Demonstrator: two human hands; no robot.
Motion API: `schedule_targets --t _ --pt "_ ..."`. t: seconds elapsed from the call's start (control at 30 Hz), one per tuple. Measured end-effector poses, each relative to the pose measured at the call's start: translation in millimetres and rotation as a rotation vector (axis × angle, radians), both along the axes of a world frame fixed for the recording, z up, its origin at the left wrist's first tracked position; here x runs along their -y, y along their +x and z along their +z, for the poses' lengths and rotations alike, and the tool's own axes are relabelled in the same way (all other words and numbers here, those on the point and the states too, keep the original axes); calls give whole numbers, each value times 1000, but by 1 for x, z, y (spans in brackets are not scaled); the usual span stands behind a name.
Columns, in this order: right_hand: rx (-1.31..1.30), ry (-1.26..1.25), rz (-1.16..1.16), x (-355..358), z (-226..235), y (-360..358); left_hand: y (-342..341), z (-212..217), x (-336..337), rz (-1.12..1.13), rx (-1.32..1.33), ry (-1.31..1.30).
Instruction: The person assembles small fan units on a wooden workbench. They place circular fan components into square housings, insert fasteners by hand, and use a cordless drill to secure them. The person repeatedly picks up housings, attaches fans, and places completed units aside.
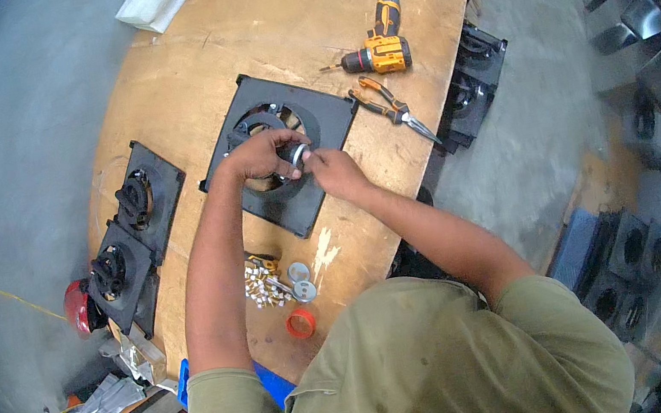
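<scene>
A black square panel (297, 212) with a round opening and a fan-like black part in it lies flat on the wooden table. Over its opening, my left hand (264, 155) is closed round a small dark roll with a pale rim (298, 156); it looks like a roll of tape. My right hand (336, 173) meets it from the right, its fingers bent and pinched together at the roll's edge. What lies between the right fingertips is too small to make out. Both forearms reach across the near part of the table.
A yellow-black cordless drill (384, 53) and long-nose pliers (396, 110) lie to the right on the table (260, 36). Nearer are small white-and-yellow pieces (264, 286), grey discs (301, 280) and an orange-red ring (300, 323). More black panels (158, 182) sit at the left edge.
</scene>
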State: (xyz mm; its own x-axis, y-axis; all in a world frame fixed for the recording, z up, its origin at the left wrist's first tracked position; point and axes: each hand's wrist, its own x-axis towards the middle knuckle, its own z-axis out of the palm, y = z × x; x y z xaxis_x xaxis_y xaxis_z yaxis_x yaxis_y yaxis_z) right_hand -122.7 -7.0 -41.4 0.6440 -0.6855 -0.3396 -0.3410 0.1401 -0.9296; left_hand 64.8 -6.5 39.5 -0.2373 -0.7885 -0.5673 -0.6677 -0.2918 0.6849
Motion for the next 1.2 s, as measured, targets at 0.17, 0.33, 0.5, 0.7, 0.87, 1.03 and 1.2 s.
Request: schedule_targets --t 0.17,0.33,0.5,0.7,0.87,1.03,1.2 --pt "-39 -429 -57 -2 -4 0 -1 4 -2 -25 84 -11" --pt "14 -19 -10 3 -3 0 0 -1 -2 14 22 -4" --pt "-162 -544 38 1 1 -2 5 -9 -2 4 -7 -19" --pt "-109 -504 27 4 -4 -1 5 -9 -3 3 -10 -16" --pt "111 301 45 10 -8 0 6 -12 -3 18 -35 -17" --pt "-118 -634 -2 -1 -14 -2 7 -12 -4 -2 9 -44" --pt "131 149 -17 5 -18 4 6 -12 -4 12 -21 -19"
